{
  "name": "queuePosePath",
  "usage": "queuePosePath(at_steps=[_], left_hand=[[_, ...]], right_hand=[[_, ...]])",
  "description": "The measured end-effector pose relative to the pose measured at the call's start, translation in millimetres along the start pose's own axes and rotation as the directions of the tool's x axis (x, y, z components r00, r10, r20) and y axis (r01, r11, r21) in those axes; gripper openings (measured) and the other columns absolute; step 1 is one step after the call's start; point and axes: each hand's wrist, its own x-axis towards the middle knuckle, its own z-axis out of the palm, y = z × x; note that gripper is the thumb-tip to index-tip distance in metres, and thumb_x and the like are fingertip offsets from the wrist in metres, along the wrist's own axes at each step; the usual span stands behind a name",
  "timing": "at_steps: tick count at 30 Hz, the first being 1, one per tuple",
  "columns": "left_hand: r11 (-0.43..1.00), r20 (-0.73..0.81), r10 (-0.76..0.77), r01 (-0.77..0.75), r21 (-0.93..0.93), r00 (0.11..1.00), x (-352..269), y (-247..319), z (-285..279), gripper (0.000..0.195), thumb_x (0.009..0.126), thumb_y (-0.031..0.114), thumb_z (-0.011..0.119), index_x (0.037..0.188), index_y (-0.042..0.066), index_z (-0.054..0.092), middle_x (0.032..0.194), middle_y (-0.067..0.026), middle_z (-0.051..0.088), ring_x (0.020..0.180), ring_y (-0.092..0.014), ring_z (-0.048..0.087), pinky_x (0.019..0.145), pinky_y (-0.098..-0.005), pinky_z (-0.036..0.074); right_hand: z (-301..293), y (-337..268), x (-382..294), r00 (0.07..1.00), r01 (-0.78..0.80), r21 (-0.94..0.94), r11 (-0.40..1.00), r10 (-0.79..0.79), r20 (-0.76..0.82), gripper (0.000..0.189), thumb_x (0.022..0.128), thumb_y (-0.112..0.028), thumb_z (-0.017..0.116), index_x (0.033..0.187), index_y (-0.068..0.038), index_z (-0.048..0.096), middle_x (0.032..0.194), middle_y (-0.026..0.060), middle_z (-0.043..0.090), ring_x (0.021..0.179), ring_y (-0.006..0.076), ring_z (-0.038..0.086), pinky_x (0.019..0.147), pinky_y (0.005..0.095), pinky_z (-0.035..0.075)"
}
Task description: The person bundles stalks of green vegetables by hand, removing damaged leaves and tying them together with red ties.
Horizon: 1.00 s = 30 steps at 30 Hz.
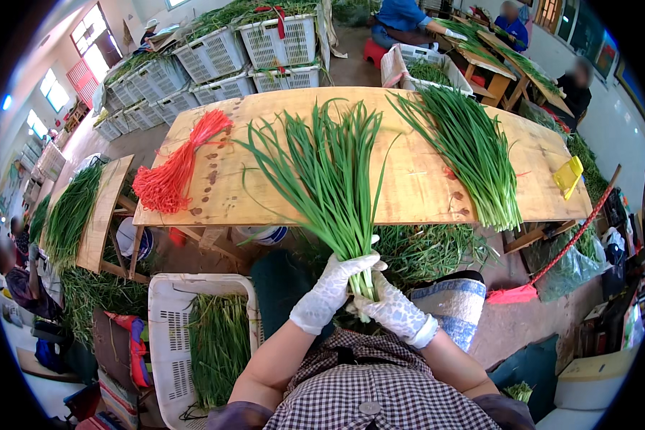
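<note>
Both of my hands wear pale patterned gloves and grip one bunch of garlic chives [336, 183] in front of my lap. My left hand [336, 290] wraps the stems from the left, and my right hand [389, 306] closes around their white ends a little lower. The green leaves fan out over the near edge of the wooden table [236, 177]. To the right on the tabletop lies another pile of garlic chives [470, 150], its pale stem ends overhanging the near edge. A bundle of red ties [180, 164] rests at the table's left.
A white plastic crate [164, 344] holding greens stands at my left. Loose leaves [430, 250] are heaped under the table. On its right end lies a yellow object [568, 174]. A red-wrapped stick [575, 242] leans at the right. Stacked crates [279, 45] and several people are beyond.
</note>
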Motion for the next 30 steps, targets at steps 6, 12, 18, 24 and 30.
queuePosePath(at_steps=[6, 12, 18, 24, 30], left_hand=[[0.5, -0.075, 0.436, -0.172, 0.849, 0.897, 6, 94, 61, 0.057, 0.076, 0.021, 0.08, 0.122, -0.001, 0.054, 0.106, -0.012, 0.065, 0.097, -0.02, 0.062, 0.084, -0.0323, 0.051], [0.852, -0.039, 0.28, -0.229, 0.47, 0.959, -2, 121, 37, 0.051, 0.095, 0.038, 0.054, 0.131, 0.002, 0.048, 0.11, -0.012, 0.063, 0.085, -0.017, 0.063, 0.076, -0.0309, 0.054], [0.943, 0.117, 0.002, 0.037, -0.33, 0.993, -4, 4, -3, 0.081, 0.092, 0.064, 0.038, 0.142, 0.0, 0.036, 0.126, -0.0224, 0.056, 0.118, -0.04, 0.053, 0.104, -0.0537, 0.041], [0.876, 0.25, -0.068, 0.178, -0.449, 0.966, 7, -4, -6, 0.077, 0.093, 0.058, 0.045, 0.143, 0.001, 0.035, 0.12, -0.0217, 0.059, 0.121, -0.041, 0.051, 0.103, -0.0544, 0.041], [0.847, 0.207, -0.08, 0.176, -0.502, 0.975, 5, -2, -2, 0.054, 0.097, 0.043, 0.048, 0.135, 0.004, 0.046, 0.119, -0.0172, 0.061, 0.109, -0.033, 0.059, 0.097, -0.0514, 0.046]], right_hand=[[3, -57, 28, 0.94, 0.341, 0.017, 0.94, -0.341, -0.007, 0.059, 0.084, -0.021, 0.073, 0.13, -0.001, 0.042, 0.1, 0.0101, 0.064, 0.09, 0.0178, 0.063, 0.079, 0.0298, 0.052], [-11, -53, 70, 0.828, -0.294, 0.892, 0.345, -0.375, 0.418, 0.048, 0.086, -0.01, 0.063, 0.127, 0.004, 0.044, 0.1, 0.0063, 0.052, 0.075, 0.0146, 0.052, 0.077, 0.0302, 0.048], [4, 12, 51, 0.827, -0.521, 0.847, -0.107, -0.309, 0.47, 0.053, 0.084, -0.01, 0.062, 0.13, 0.007, 0.042, 0.104, 0.0094, 0.052, 0.077, 0.0156, 0.053, 0.073, 0.0283, 0.046], [-42, -16, 0, 0.976, -0.078, 0.187, 0.979, 0.036, 0.214, 0.05, 0.094, -0.041, 0.058, 0.12, 0.001, 0.058, 0.107, 0.0153, 0.066, 0.091, 0.0234, 0.067, 0.082, 0.0363, 0.055], [-40, -42, 3, 0.717, 0.259, -0.671, 0.694, -0.604, -0.348, 0.02, 0.079, -0.02, 0.074, 0.097, -0.011, 0.07, 0.08, 0.006, 0.064, 0.069, 0.0196, 0.063, 0.064, 0.0306, 0.053]])
